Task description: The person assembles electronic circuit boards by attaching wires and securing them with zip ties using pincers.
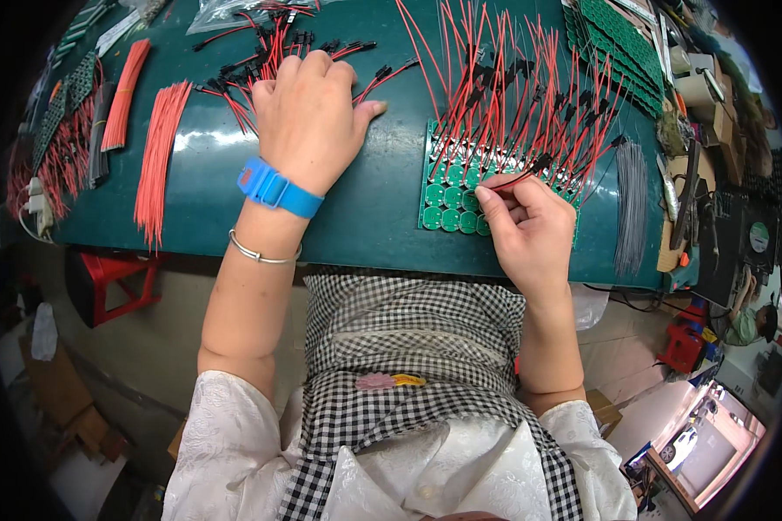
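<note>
The right hand [530, 230] has its fingers [495, 198] pinched around a thin red wire [517, 180], thumb and forefinger closed on it just above the green panel of round circuit boards [447, 198] that lies on the worktop [365, 217]. The wire runs from the pinch toward 2 o'clock, into the fan of red wires with black connectors [530, 95] that stand up from the panel's upper rows. The left hand [308, 117] lies palm down on the worktop at 11 o'clock from the panel, fingers curled loosely over a loose heap of red leads with black plugs [278, 48] — whether it actually grips any of them cannot be told. A blue wristband [278, 189] and a thin metal bangle [261, 253] sit on the left wrist. Further out, at 9 o'clock, two bundles of cut red wire [156, 156] lie side by side on the green surface; at 3 o'clock lies a bundle of grey wire [632, 204], and at 1 o'clock a stack of green board panels [621, 52]. The person wears a black-and-white checked apron [408, 347].
</note>
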Motion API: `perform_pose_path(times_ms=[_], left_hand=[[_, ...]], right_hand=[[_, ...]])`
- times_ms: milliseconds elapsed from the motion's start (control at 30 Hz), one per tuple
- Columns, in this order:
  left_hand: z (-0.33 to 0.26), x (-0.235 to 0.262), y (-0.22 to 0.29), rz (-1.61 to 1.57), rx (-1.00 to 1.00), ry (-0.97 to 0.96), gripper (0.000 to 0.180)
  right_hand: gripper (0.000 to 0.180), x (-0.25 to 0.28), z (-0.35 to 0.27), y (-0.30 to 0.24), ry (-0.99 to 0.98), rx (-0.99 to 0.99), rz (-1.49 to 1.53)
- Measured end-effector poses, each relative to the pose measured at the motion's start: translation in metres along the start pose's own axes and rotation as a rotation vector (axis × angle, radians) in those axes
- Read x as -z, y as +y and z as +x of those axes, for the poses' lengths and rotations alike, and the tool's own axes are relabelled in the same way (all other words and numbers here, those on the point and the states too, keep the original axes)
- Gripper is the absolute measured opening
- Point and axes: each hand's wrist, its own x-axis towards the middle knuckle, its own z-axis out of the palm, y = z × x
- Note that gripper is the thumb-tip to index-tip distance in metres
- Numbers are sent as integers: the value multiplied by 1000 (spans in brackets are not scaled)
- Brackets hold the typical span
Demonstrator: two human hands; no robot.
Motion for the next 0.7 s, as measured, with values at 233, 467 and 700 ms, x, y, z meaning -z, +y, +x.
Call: perform_pose_path(times_ms=[233, 467, 700], left_hand=[[-22, 17, 4, -10, 7, -276, 18], [-42, 31, 14, -151, 153, -368, 17], [-42, 20, 14, -179, 135, -251, 20]], right_hand=[[5, -11, 0, 9, 75, 27, 36], [5, -15, 3, 12, 90, 64, 53], [4, -19, 3, 11, 119, 128, -28]])
